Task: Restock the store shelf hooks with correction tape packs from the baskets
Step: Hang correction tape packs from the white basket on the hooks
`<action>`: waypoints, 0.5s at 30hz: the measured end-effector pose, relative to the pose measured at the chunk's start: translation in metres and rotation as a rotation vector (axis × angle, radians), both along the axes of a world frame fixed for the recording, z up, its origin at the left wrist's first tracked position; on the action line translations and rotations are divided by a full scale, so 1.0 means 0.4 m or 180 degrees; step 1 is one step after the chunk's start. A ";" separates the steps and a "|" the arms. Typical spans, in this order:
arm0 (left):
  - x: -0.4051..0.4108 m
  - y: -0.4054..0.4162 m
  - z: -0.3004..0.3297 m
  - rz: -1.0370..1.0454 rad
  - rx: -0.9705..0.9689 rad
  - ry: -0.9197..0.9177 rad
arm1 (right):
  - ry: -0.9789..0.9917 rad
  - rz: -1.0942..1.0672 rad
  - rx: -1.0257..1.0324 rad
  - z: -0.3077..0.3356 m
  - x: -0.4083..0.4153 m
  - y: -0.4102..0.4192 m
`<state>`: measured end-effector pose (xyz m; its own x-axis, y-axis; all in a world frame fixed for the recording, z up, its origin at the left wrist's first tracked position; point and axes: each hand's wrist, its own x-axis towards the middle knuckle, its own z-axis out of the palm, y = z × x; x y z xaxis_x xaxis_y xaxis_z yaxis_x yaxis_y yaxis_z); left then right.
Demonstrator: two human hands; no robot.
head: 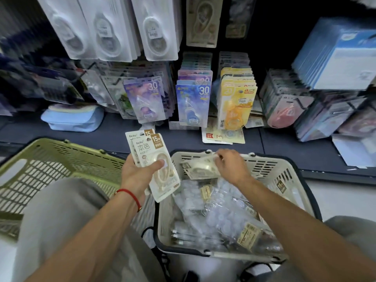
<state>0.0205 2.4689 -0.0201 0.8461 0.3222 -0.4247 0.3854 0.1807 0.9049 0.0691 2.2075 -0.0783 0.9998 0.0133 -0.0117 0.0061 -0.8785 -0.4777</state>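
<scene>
The person crouched before a dark shelf (114, 127) hung with rows of carded packs on hooks. The left hand (140, 171) gripped two cream correction tape packs (151, 157), thumb pressed across the front one, held above the gap between a green basket (61, 159) and a white basket (284, 176). The right hand (232, 163) pinched another pack (201, 165) at the white basket's far rim. More packs in clear wrap (219, 210) lay heaped inside. A blue pouch (71, 119) sat on the shelf.

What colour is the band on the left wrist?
Red wrist band, clearest in the head view, on the left hand.
</scene>
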 end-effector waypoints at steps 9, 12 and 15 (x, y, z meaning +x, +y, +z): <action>0.000 -0.078 0.015 -0.0148 -0.0601 -0.0089 | 0.0694 -0.1203 0.3149 0.195 -0.073 -0.109; -0.008 -0.099 0.032 -0.0201 -0.1116 -0.0171 | 0.0846 -0.0987 0.3607 0.230 -0.114 -0.098; -0.011 -0.120 0.060 -0.0150 -0.1600 -0.0277 | 0.1073 -0.0764 0.3693 0.242 -0.148 -0.066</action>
